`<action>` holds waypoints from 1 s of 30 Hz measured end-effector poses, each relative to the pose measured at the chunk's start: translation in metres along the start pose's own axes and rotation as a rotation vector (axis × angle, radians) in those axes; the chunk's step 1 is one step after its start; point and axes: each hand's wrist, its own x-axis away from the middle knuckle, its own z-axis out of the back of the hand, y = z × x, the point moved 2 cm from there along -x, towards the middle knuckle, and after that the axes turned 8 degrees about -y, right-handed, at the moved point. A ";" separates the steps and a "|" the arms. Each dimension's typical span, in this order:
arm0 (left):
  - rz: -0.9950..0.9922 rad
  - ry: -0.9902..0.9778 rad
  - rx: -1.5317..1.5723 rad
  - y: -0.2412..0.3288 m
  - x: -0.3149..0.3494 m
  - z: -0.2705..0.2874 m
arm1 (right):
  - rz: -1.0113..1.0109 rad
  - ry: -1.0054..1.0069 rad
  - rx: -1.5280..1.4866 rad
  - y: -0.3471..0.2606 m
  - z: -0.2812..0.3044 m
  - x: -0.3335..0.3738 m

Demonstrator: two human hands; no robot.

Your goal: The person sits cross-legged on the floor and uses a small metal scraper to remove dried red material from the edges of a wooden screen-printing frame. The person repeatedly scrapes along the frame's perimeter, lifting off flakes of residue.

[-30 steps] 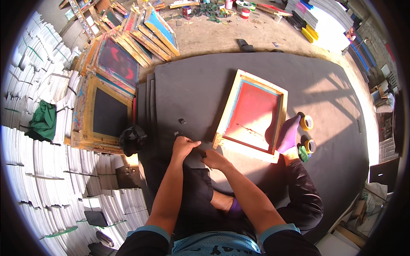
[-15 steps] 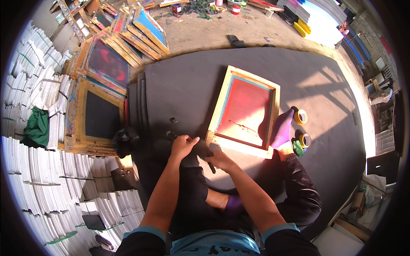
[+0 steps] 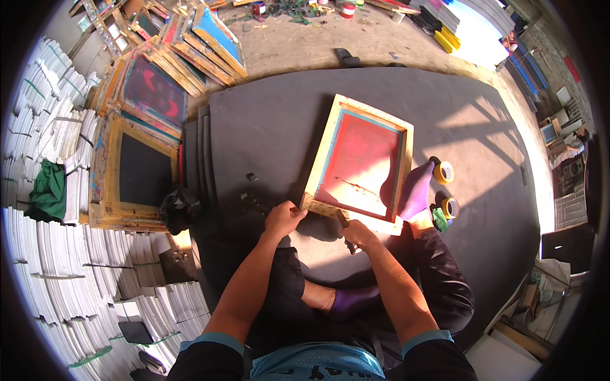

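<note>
A wooden screen-printing frame (image 3: 327, 146) with red mesh rests at a slant on the dark floor mat. At its near left corner is my left hand (image 3: 284, 220), fingers closed in a pinch against or right beside the wood; whatever is between them is too small to make out. My right hand (image 3: 360, 235) is wrapped round a dark hand tool (image 3: 343, 219), whose upper end points at the near rail of the frame. The tool's exact kind is hidden by my grip. My purple-socked foot (image 3: 416, 190) presses along the frame's right side.
Two yellow tape rolls (image 3: 444, 172) lie right of my foot, by a green cloth (image 3: 440, 219). Used screen frames (image 3: 114, 171) lean at the left, beside a black plastic bag (image 3: 179, 209). Bundled white sheets (image 3: 57, 273) are stacked at the far left. Small dark bits (image 3: 251, 177) lie on the mat.
My right hand has moved right along the near rail with the tool, which now points up toward the wood. My left hand has shifted right to the frame's corner, its thumb closing in.
</note>
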 end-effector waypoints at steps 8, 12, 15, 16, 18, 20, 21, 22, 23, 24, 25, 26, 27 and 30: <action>0.017 -0.005 -0.001 0.005 -0.002 -0.001 | -0.058 0.058 -0.017 -0.019 -0.005 0.009; 0.023 -0.028 -0.012 0.012 -0.003 -0.005 | 0.175 0.358 0.240 -0.020 -0.022 0.010; -0.003 -0.020 -0.035 0.017 -0.004 -0.011 | 0.092 0.447 0.366 0.010 -0.036 -0.014; 0.001 -0.002 -0.047 0.013 -0.004 -0.011 | 0.061 0.411 0.315 0.004 -0.036 -0.011; -0.001 -0.006 -0.043 0.011 -0.002 -0.009 | -0.009 0.347 0.209 -0.026 -0.031 0.017; -0.026 0.011 -0.044 0.012 -0.005 -0.011 | -0.036 0.325 0.179 -0.026 -0.030 0.017; -0.044 0.031 -0.046 0.010 -0.006 -0.014 | -0.050 0.313 0.164 -0.026 -0.030 0.018; -0.062 0.053 -0.050 0.010 -0.006 -0.013 | -0.052 0.323 0.142 -0.029 -0.031 0.022; -0.061 0.054 -0.054 0.008 -0.006 -0.013 | -0.053 0.333 0.119 -0.032 -0.032 0.026; -0.059 0.055 -0.059 0.007 -0.006 -0.013 | -0.054 0.342 0.098 -0.032 -0.034 0.029; -0.066 0.056 -0.064 0.009 -0.006 -0.013 | -0.022 0.392 0.062 -0.027 -0.038 0.028; -0.047 0.031 -0.049 0.015 -0.005 -0.010 | 0.018 0.451 0.028 -0.018 -0.044 0.022; -0.027 0.006 -0.035 0.021 -0.002 -0.008 | 0.059 0.509 -0.005 -0.010 -0.050 0.016; -0.066 0.037 0.024 0.004 -0.005 -0.009 | 0.014 0.500 -0.039 0.000 -0.058 0.005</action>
